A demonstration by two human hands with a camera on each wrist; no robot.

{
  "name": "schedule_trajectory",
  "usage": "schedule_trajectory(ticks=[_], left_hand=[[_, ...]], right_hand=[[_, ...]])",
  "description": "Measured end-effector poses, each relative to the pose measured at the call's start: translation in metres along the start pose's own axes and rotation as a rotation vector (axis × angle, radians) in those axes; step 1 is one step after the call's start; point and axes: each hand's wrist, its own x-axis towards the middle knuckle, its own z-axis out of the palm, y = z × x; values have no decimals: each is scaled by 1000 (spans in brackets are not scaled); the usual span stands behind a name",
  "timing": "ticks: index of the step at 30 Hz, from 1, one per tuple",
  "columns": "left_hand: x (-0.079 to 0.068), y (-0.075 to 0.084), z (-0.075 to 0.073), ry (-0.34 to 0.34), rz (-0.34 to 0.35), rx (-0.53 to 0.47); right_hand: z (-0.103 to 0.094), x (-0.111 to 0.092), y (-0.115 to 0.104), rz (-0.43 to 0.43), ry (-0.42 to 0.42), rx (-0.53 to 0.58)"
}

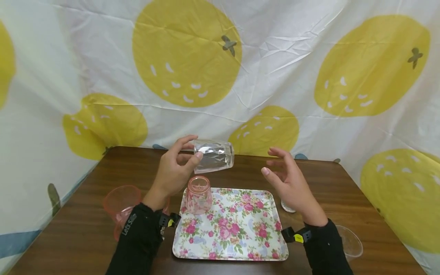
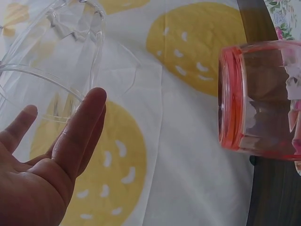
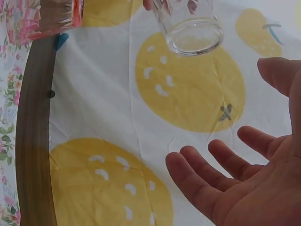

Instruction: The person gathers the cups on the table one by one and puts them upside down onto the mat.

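Left hand point(image 1: 172, 172) is pinching a clear, faceted glass tumbler point(image 1: 215, 157) sideways, seemingly exposing one end; right hand point(image 1: 291, 183) is gaping empty.

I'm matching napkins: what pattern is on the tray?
The tray has pink flowers with green leaves on white; clearest in the head view.

Left of floral tray point(image 1: 240, 238): see pink glassware point(image 1: 120, 198) only partly, behind left sleeve point(image 1: 137, 244). Right of tray: see just bottom of clear piece point(image 1: 287, 207) behind right hand point(image 1: 290, 185); partly lose round vessel point(image 1: 351, 241) behind right sleeve point(image 1: 324, 252).
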Motion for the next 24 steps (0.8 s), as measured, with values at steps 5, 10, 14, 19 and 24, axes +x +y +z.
schedule_trajectory(ticks=[5, 10, 14, 19, 24], left_hand=[[0, 0, 3, 4, -2, -15], [0, 0, 6, -10, -8, -31], [0, 0, 8, -22, -10, -46], [-1, -1, 11, -42, -17, -58], [-2, -1, 15, -51, -10, -58]], right_hand=[[2, -1, 0, 9, -9, 8], [4, -1, 0, 17, -23, 14], [5, -1, -1, 17, -23, 30], [8, 0, -2, 23, -44, 71], [10, 0, -1, 21, -47, 87]])
